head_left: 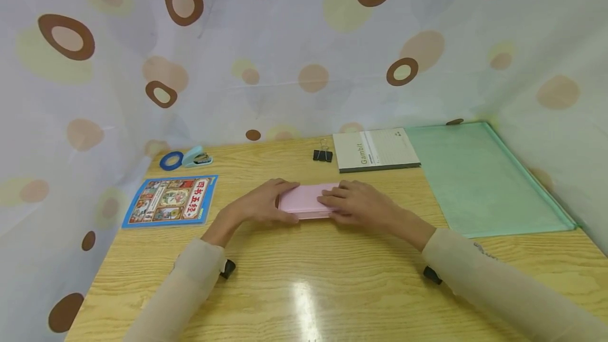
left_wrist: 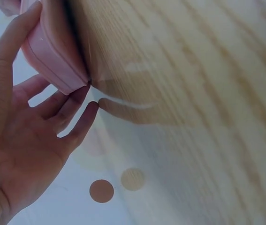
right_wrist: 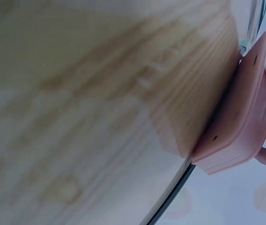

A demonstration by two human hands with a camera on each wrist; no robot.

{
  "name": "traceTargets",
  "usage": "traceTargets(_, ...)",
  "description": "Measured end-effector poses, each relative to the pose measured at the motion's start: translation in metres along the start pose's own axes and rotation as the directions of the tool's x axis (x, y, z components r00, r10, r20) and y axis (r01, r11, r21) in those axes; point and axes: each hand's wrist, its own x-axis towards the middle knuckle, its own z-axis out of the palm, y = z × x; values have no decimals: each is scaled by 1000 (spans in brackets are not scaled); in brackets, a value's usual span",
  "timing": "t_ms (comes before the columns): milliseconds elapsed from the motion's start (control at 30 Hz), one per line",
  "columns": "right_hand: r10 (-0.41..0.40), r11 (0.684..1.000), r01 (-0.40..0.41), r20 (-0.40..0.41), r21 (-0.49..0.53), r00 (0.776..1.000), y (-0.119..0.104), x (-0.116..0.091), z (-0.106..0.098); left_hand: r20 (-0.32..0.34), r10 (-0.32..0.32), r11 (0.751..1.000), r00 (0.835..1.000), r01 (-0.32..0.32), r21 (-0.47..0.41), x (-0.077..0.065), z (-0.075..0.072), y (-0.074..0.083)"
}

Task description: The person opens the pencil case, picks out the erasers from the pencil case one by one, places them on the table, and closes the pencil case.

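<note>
A pink rectangular case point(head_left: 306, 199) with rounded corners sits on the wooden table between both hands. My left hand point(head_left: 261, 202) grips its left end, thumb along the near side and fingers at the far side. In the left wrist view, that hand point(left_wrist: 25, 126) has its thumb on one face of the case point(left_wrist: 53, 56) and fingers behind it. My right hand point(head_left: 361, 205) holds the right end, with fingers over the top and on the near edge. The right wrist view shows the case point(right_wrist: 240, 112) low on the table, most of the right hand cut off.
A blue-bordered book point(head_left: 173, 200), blue tape roll point(head_left: 171, 161) and light blue stapler point(head_left: 196, 157) lie on the left. Behind the case are a black binder clip point(head_left: 323, 155) and a notebook point(head_left: 375, 149). A green translucent mat point(head_left: 489, 183) covers the right side.
</note>
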Motion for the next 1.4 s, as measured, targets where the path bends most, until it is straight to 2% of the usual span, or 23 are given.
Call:
traceTargets(300,-36,994,37,10,-100,999,3,2,0,21,-15,998,1000,16,-61,2,-2,-6)
traceTargets(567,-86,965,101,72,-243,994,1,4,-3,-3,1,997,1000,-1,-81,3,-1,-7)
traceTargets(800,-123,958,140,80,-252,989,4,6,-2,-1,20,996,1000,-20,-83,5,-3,-9)
traceTargets(1100,-134,959,143,53,-247,990,6,5,-2,3,26,994,1000,-25,-103,6,-3,-9)
traceTargets(1333,-200,923,195,20,-331,980,5,6,1,-11,26,994,1000,-27,-104,6,-2,-12)
traceTargets(1400,-195,928,188,9,-321,981,5,6,1,-12,29,994,999,-31,-107,6,-3,-12)
